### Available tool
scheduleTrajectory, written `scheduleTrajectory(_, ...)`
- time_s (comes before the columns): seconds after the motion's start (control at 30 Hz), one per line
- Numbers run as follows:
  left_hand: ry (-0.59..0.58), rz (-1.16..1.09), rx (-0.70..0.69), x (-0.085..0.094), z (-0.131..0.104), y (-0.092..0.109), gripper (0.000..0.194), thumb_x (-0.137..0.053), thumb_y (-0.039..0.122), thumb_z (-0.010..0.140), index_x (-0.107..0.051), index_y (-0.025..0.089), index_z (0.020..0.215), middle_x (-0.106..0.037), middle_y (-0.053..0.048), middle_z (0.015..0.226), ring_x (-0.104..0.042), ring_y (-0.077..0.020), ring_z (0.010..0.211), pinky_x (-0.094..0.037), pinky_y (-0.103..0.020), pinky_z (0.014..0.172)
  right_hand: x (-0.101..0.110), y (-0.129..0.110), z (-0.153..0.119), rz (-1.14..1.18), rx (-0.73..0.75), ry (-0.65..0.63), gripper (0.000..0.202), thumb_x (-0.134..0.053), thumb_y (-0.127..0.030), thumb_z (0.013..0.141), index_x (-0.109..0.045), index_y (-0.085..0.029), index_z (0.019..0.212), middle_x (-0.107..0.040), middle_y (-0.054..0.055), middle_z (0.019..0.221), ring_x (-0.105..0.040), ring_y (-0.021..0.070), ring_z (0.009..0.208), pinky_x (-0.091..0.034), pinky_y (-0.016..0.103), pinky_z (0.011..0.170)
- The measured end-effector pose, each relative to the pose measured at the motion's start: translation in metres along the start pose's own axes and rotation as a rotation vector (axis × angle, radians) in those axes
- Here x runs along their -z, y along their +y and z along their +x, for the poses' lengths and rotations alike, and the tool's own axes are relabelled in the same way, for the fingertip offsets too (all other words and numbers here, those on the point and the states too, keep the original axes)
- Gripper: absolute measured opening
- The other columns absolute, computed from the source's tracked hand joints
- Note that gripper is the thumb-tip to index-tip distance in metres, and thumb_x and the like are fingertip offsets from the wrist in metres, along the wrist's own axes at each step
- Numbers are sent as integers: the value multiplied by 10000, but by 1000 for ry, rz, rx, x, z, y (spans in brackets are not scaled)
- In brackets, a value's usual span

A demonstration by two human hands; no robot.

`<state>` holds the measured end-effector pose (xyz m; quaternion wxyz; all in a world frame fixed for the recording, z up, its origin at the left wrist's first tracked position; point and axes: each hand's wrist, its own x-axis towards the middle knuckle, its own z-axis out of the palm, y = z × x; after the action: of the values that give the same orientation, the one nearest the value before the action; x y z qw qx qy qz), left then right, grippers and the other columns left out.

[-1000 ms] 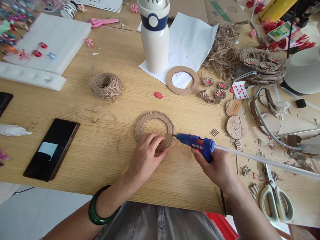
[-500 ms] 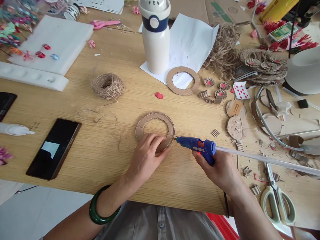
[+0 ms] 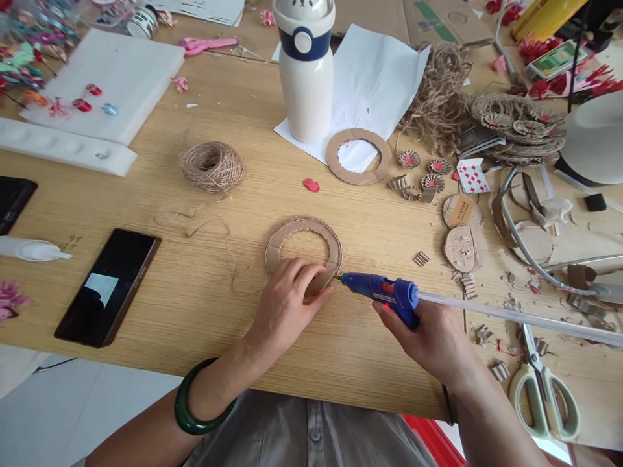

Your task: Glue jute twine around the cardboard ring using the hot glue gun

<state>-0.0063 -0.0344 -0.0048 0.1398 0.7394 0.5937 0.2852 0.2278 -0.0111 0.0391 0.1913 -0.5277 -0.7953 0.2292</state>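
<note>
A cardboard ring [image 3: 332,237] lies on the table in front of me, a strand of twine along its edge. My left hand [image 3: 287,298] is closed over the ring's near side, fingers and thumb gripping it; part of the ring is hidden beneath. In my right hand [image 3: 433,340] is a blue hot glue gun [image 3: 372,289], its nozzle at the ring's right edge and a long clear glue stick out of its back. A loose thread runs from the ball of twine [image 3: 212,167] toward the ring.
A white bottle [image 3: 306,91] and a second cardboard ring [image 3: 335,170] stand beyond. Scissors [image 3: 538,383], cardboard scraps and corrugated rosettes [image 3: 433,183] crowd the right. To the left lie a phone [image 3: 104,292] and a white foam block [image 3: 121,78]. The table's near edge runs before my body.
The glue gun's nozzle has shifted slightly down and toward me along the ring's right edge. My left hand keeps its hold on the ring.
</note>
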Motion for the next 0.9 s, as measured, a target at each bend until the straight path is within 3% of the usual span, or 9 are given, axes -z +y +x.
scheduleTrajectory(0.17,-17,8,1,0,0,1,196,-702,235,925,-590,198,1081,-673,-57,1005,-642,-236,942,-566,-393,838,-2,3,1,-23,-15,30,406,-575,-405,927,-526,-207,577,-447,-34,443,-407,107,389,-298,248,406)
scheduleTrajectory(0.3,-58,7,-15,7,-4,0,278,-721,253,914,-588,189,1149,-665,-66,1061,-639,-243,993,-566,-405,887,-4,5,0,-29,-13,31,341,-589,-404,928,-612,-186,667,-564,5,519,-494,136,442,-371,265,459)
scheduleTrajectory(0.4,-76,24,-33,15,-9,-1,329,-726,235,904,-590,196,1201,-662,-71,1096,-635,-253,1030,-560,-418,925,-3,5,0,-32,0,36,326,-586,-383,931,-616,-190,669,-552,3,519,-479,138,440,-372,276,466)
scheduleTrajectory(0.6,-70,30,-74,17,-13,-3,266,-670,143,923,-613,198,1176,-677,-57,1057,-640,-232,994,-557,-391,915,0,2,-1,-61,55,47,335,-576,-377,944,-627,-186,674,-531,-9,511,-461,130,434,-351,272,456)
scheduleTrajectory(0.9,-46,47,-79,13,-13,-1,253,-677,140,917,-618,183,1159,-680,-60,1028,-640,-234,967,-561,-392,884,3,0,0,-60,99,57,360,-576,-353,950,-606,-190,631,-540,-6,493,-474,123,420,-338,260,439)
